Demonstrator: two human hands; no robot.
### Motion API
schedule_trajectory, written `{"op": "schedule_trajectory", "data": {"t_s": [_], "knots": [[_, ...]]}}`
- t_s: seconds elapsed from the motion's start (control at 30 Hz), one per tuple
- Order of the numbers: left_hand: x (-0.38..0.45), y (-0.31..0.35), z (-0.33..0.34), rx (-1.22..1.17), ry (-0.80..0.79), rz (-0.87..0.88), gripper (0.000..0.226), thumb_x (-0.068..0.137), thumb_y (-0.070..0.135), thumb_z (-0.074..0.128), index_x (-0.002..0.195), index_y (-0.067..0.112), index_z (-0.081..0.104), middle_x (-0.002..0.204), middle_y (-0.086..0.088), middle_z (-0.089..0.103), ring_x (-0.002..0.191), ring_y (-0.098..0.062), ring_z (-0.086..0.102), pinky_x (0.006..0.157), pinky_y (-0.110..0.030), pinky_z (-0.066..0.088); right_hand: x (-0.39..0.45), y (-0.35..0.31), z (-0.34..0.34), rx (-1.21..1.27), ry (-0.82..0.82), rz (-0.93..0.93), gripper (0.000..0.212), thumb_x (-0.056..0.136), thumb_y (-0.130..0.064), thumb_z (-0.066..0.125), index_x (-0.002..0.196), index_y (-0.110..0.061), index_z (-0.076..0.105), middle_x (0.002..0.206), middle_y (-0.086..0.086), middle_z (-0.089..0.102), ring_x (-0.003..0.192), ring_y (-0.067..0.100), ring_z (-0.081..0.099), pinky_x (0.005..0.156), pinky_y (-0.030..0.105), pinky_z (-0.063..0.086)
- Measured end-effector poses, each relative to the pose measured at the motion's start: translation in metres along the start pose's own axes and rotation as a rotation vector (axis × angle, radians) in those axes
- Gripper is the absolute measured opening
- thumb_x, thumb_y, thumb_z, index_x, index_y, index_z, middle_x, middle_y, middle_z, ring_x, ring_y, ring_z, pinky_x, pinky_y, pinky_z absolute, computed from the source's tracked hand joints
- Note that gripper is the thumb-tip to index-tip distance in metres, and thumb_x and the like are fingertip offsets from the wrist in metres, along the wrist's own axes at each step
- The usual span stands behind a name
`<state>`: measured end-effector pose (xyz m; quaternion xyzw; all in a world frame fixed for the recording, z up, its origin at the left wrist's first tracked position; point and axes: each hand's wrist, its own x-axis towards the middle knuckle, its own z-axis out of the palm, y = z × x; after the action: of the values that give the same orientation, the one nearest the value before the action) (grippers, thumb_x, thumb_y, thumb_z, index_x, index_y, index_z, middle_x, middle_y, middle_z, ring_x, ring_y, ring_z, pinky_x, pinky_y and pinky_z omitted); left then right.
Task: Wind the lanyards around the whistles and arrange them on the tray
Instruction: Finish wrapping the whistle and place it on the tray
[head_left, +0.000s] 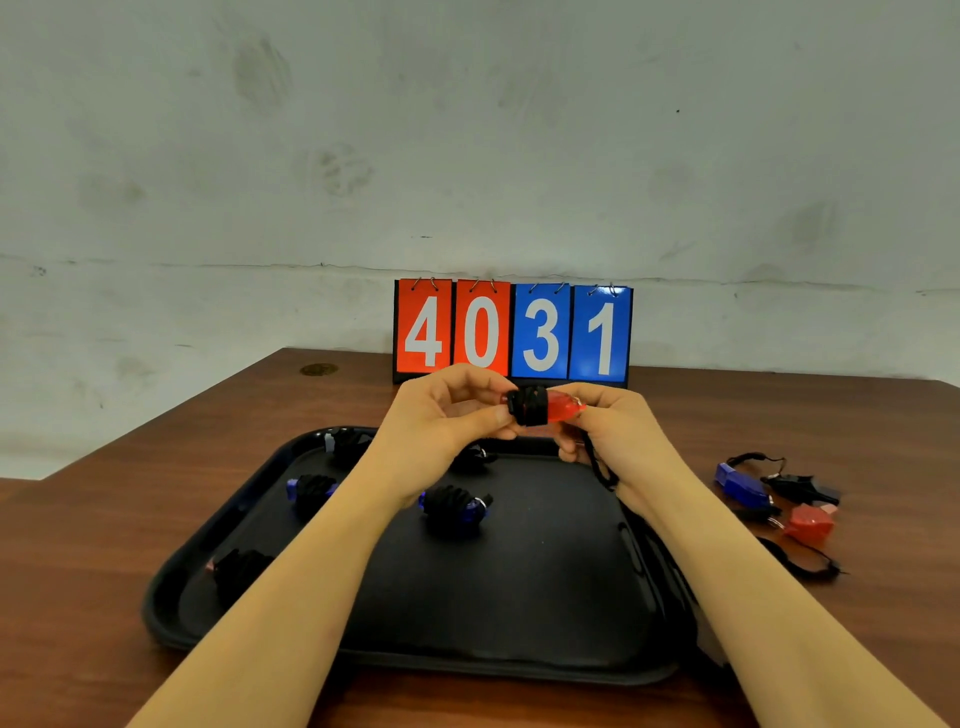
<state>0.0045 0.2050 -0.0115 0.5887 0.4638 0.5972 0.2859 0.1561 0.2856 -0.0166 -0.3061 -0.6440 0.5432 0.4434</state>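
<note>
Left hand (447, 415) and right hand (613, 431) pinching a red whistle (558, 406) between them, black lanyard (530, 405) wound around it, black tray (519, 597) below the hands, wrapped blue whistle (457, 506) under the left hand

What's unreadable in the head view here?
- Whistle at the tray's far middle: mostly hidden by the left hand.
- Lanyard tail: its loose end is lost behind the right hand.
- Near-left whistle: colour too dark to tell.
- Unwound pile on the right: cords tangled, count unclear.
</note>
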Motion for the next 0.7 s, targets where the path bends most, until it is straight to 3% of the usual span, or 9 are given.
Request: {"op": "schedule_trajectory", "data": {"t_s": [0.13, 0.23, 0.6, 0.7], "knots": [[0.003, -0.002, -0.001, -0.122, 0.125, -0.021, 0.019, 0.080, -0.007, 0.061, 0.091, 0.009, 0.063, 0.086, -0.009, 0.069, 0.070, -0.015, 0.069, 0.070, -0.023, 0.056, -0.003, 0.003, 0.005, -0.104, -0.095, -0.078, 0.017, 0.088, -0.018, 0.059, 0.077, -0.013, 0.070, 0.057, 0.001, 0.059, 0.049, 0.009, 0.045, 0.051, 0.021, 0.041], [0.004, -0.003, -0.002, -0.180, 0.211, -0.047, 0.018, 0.081, -0.006, 0.060, 0.091, 0.009, 0.061, 0.083, -0.010, 0.069, 0.067, -0.014, 0.069, 0.068, -0.022, 0.057, -0.004, 0.005, 0.008, -0.235, -0.162, -0.167, 0.015, 0.089, -0.019, 0.058, 0.088, -0.017, 0.072, 0.060, 0.000, 0.061, 0.051, 0.008, 0.046, 0.054, 0.018, 0.043], [0.010, -0.012, -0.007, 0.014, 0.370, -0.097, 0.019, 0.084, -0.003, 0.059, 0.090, 0.014, 0.057, 0.085, -0.008, 0.066, 0.067, -0.009, 0.068, 0.063, -0.016, 0.055, -0.007, 0.002, 0.007, -0.379, -0.265, -0.226, 0.020, 0.091, -0.016, 0.054, 0.087, -0.007, 0.072, 0.063, -0.006, 0.065, 0.052, 0.003, 0.048, 0.067, 0.013, 0.047], [0.011, -0.014, -0.008, 0.079, 0.361, -0.105, 0.020, 0.084, -0.003, 0.059, 0.087, 0.017, 0.057, 0.083, -0.005, 0.065, 0.062, -0.005, 0.067, 0.063, -0.015, 0.055, -0.007, 0.000, 0.006, -0.436, -0.321, -0.226, 0.018, 0.092, -0.014, 0.053, 0.089, -0.016, 0.071, 0.067, -0.009, 0.067, 0.056, 0.003, 0.051, 0.067, 0.013, 0.048]]}}
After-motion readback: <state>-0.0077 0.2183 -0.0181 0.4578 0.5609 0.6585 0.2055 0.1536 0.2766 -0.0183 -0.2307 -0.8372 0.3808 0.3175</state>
